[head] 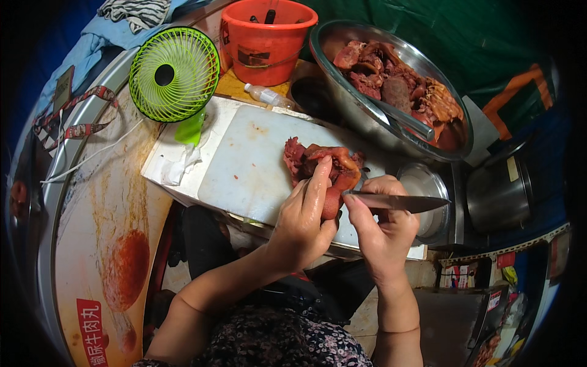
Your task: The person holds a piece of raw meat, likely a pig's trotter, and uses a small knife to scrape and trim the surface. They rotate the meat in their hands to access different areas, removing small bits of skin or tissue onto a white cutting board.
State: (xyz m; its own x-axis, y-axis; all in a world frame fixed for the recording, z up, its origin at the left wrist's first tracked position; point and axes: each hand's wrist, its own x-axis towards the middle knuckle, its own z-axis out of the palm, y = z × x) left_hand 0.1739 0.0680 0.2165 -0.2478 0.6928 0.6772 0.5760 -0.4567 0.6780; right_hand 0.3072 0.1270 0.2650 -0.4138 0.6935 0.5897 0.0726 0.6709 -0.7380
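Note:
A piece of reddish-brown cooked meat with thick skin (345, 179), perhaps part of a pig's head, lies on a white plastic cutting board (245, 158). My left hand (302, 215) grips its near side, with the index finger stretched over the top. At the right edge of the meat, my right hand (383, 220) holds a small pointed knife (408, 202). Its blade points right, away from the meat, and my fingers partly hide the knife's other end. Whether the right fingertips also touch the meat cannot be made out.
Behind the board, a large steel basin (339, 87) of meat tilts, a metal-handled tool (408, 121) across its rim. A steel bowl (442, 183) stands right, near a dark pot (500, 197). An orange bucket (268, 46), plastic bottle (270, 96) and green fan (174, 75) stand behind.

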